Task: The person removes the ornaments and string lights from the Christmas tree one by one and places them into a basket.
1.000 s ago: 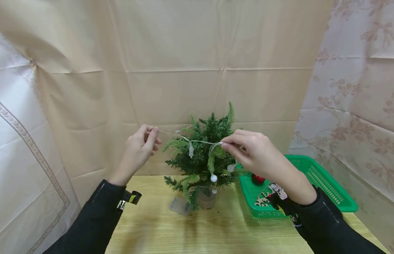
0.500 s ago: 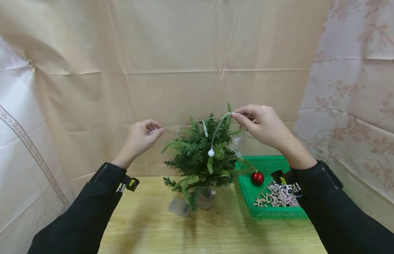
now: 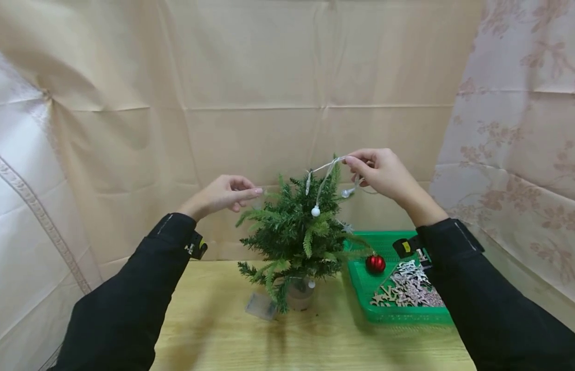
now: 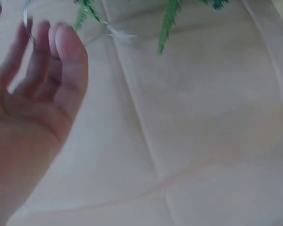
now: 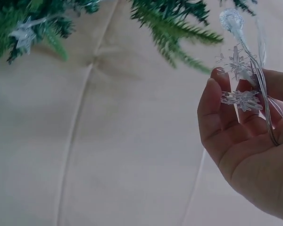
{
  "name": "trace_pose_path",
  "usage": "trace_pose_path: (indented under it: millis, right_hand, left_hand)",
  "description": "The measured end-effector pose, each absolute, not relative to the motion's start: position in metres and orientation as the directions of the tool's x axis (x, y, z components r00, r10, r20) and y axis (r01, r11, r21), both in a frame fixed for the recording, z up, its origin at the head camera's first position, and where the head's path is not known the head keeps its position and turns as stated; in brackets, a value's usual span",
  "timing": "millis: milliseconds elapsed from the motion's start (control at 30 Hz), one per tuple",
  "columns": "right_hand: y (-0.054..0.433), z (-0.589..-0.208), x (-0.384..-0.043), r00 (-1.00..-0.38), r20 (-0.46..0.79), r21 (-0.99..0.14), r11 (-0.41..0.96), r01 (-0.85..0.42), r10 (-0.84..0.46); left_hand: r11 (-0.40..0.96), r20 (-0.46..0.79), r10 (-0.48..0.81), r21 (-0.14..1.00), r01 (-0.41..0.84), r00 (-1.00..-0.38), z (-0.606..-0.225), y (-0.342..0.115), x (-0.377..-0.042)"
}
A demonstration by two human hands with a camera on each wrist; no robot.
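My right hand (image 3: 377, 170) pinches a clear string of lights (image 3: 325, 178) just above the top right of a small artificial Christmas tree (image 3: 294, 221). A white ball bulb (image 3: 316, 211) hangs from the string in front of the branches. In the right wrist view, clear snowflake pieces (image 5: 240, 100) and looped wires lie inside the curled fingers. At the tree's upper left, my left hand (image 3: 224, 195) has loosely bent fingers. Its thumb is apart from the fingers in the left wrist view, where a thin wire (image 4: 27, 23) passes at the fingertips and a clear light (image 4: 120, 35) hangs by a branch.
A green basket (image 3: 361, 293) right of the tree holds many small wooden cutouts (image 3: 410, 288). A red ball ornament (image 3: 375, 263) hangs from a branch over it. A clear flat box (image 3: 261, 306) lies by the pot (image 3: 299, 296) on the wooden table (image 3: 213, 330).
My right hand has risen from the tree's front to its top right, lifting the string. My left hand has moved right toward the branches, its fingers loosening from the string.
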State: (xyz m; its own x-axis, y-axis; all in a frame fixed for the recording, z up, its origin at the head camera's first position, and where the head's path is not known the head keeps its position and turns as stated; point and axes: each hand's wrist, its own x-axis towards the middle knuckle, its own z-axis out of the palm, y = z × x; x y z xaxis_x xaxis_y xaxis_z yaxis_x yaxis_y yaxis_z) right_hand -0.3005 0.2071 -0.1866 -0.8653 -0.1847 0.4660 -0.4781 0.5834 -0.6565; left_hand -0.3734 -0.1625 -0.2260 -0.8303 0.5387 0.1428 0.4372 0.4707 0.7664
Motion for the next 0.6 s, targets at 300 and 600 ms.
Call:
trace_pose_path:
  millis: [300, 600]
  right_hand:
    - [0.215, -0.196, -0.31, -0.906, 0.383, -0.749, 0.513, -0.419, -0.182]
    - [0.215, -0.21, -0.316, -0.907, 0.345, -0.752, 0.507, -0.421, -0.242]
  left_hand:
    - [0.582, 0.198, 0.588, 0.571, 0.579, -0.785, -0.228, -0.156, -0.386]
    - [0.633, 0.109, 0.645, 0.478, 0.608, -0.757, -0.238, -0.147, -0.412]
